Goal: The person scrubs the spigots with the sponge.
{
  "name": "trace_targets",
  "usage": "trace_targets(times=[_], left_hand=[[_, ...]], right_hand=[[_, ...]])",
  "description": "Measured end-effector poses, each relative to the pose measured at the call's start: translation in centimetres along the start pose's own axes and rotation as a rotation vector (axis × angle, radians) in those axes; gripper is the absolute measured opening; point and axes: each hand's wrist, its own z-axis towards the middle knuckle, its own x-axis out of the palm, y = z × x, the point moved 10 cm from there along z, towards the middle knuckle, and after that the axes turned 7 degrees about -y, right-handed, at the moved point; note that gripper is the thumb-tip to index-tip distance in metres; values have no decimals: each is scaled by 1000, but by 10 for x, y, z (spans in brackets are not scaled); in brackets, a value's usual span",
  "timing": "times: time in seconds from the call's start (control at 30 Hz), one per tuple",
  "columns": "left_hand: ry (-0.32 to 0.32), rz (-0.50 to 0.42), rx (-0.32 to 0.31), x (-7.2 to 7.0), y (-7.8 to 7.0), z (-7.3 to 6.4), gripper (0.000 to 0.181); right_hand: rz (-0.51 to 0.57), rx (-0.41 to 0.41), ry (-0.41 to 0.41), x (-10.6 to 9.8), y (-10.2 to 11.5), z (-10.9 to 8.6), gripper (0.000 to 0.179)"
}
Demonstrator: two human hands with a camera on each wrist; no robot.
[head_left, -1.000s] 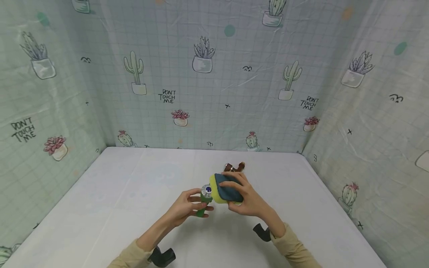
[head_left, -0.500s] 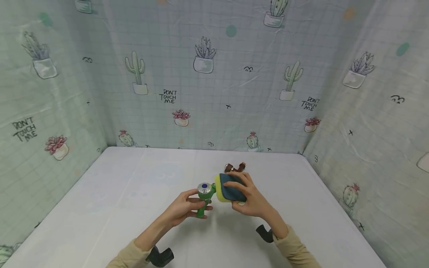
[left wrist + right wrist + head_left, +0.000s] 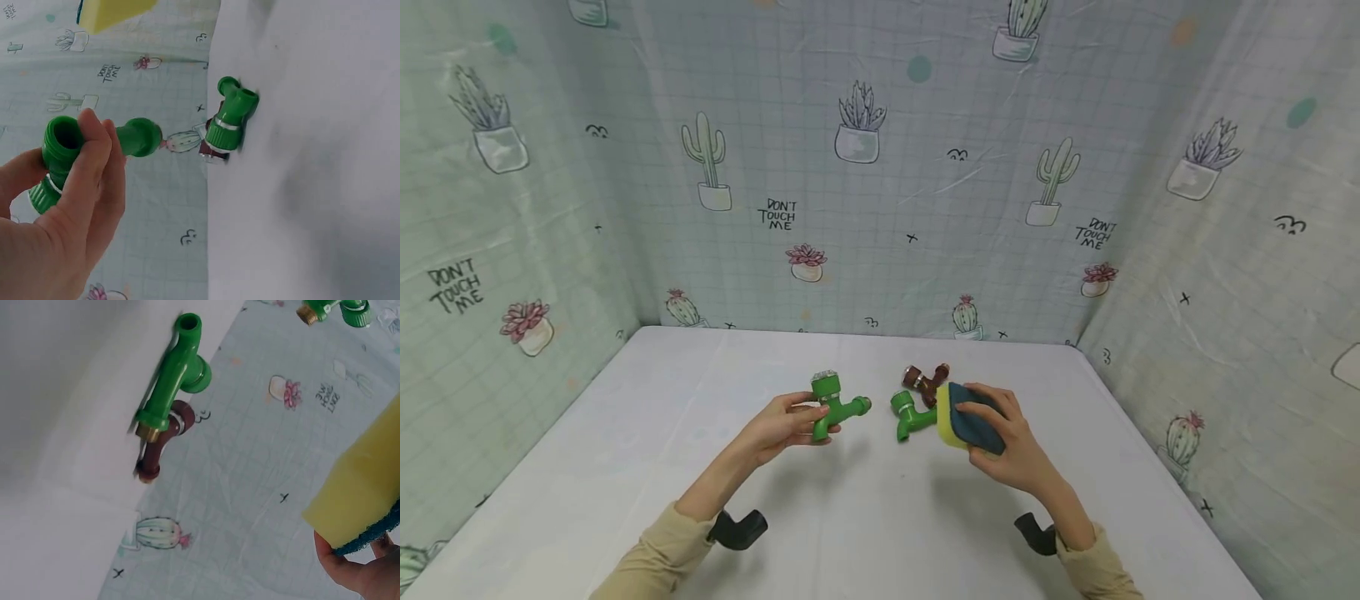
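Observation:
Above the table, my left hand (image 3: pixel 786 427) grips a green tap (image 3: pixel 831 407) by its body, the silver-topped knob upward and the threaded end toward the right. My right hand (image 3: pixel 1011 442) holds a sponge (image 3: pixel 973 418), yellow on one side and dark blue-green on the other, with fingers over the dark side. Between the hands a second green tap (image 3: pixel 910 415) lies on the table; the sponge hides its right end in the head view. In the right wrist view that tap (image 3: pixel 172 381) shows its brass thread. The sponge and the held tap are apart.
A brown tap (image 3: pixel 927 382) lies just behind the second green tap on the white table (image 3: pixel 700 400). Cactus-print cloth (image 3: pixel 865 208) hangs at the back and both sides. A black camera mount (image 3: pixel 737 531) sits on the left wrist, another (image 3: pixel 1036 533) on the right.
My hands have drawn apart: the left moved left and up with its tap, the right moved right with the sponge. The tap's knob has turned from facing me to upward. The lying green tap came into view.

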Motion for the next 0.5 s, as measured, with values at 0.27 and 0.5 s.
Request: trace_targets(times=[0.27,0.5], left_hand=[[-75,108,-103,-15,-1,24,42],[-75,67,-238,-25,21,54,39]], right_hand=[[-25,21,-50,-16,-11,-6,60],[-5,60,-55,-19,-14,-4,55]])
